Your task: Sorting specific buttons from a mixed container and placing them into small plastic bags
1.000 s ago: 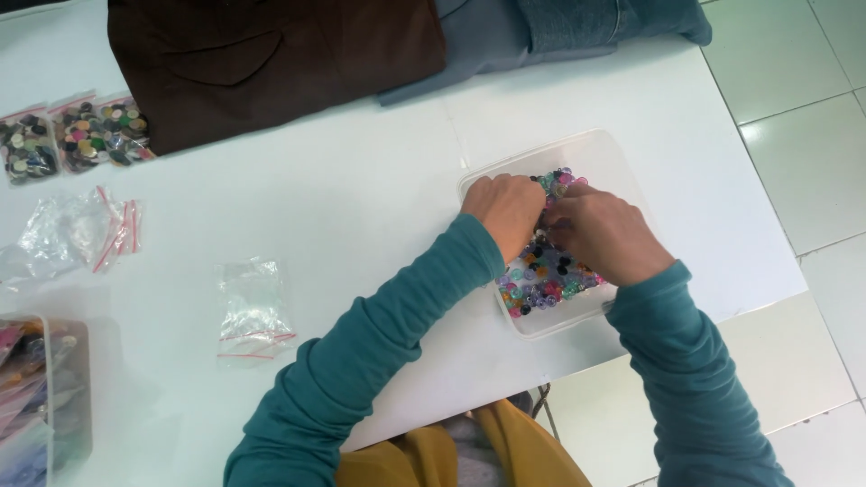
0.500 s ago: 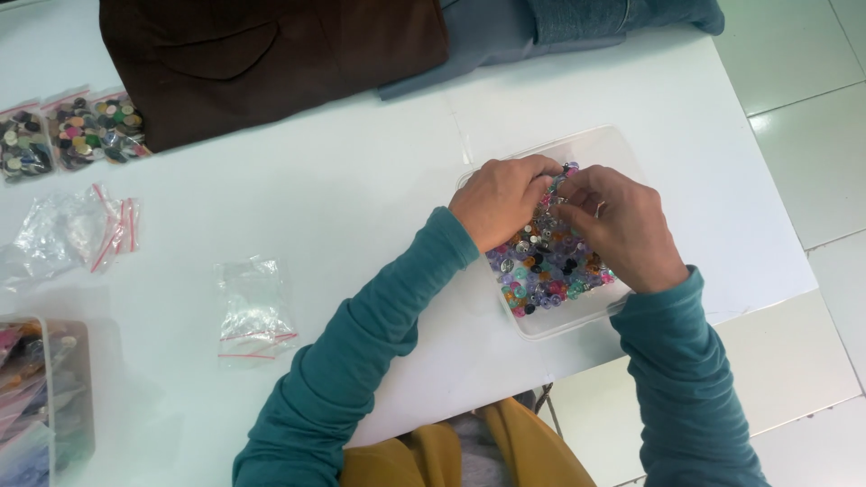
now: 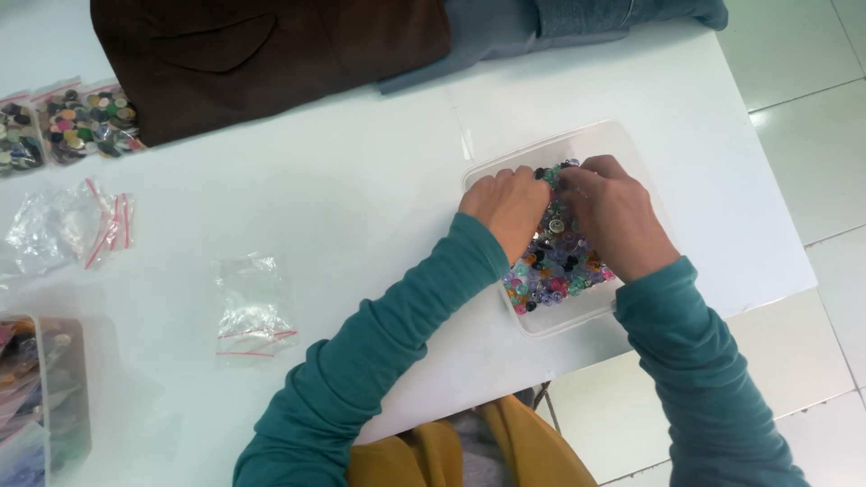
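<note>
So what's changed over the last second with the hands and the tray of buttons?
Little. Both hands, left hand and right hand, have shifted slightly toward the far side of the clear tray, fingers working closer together in the buttons. Whether either grips a button is unclear. The tray, empty bags and filled bags stayed put.

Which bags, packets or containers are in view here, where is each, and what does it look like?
Clear tray: right side of the table, rectangular, full of mixed buttons; left hand and right hand in it.
Filled bags: far left, clear, packed with buttons.
Empty bags: left, clear with red strips.
Single bag: table middle, clear, crumpled, red strip.
Box: left edge, translucent, coloured contents.
</note>
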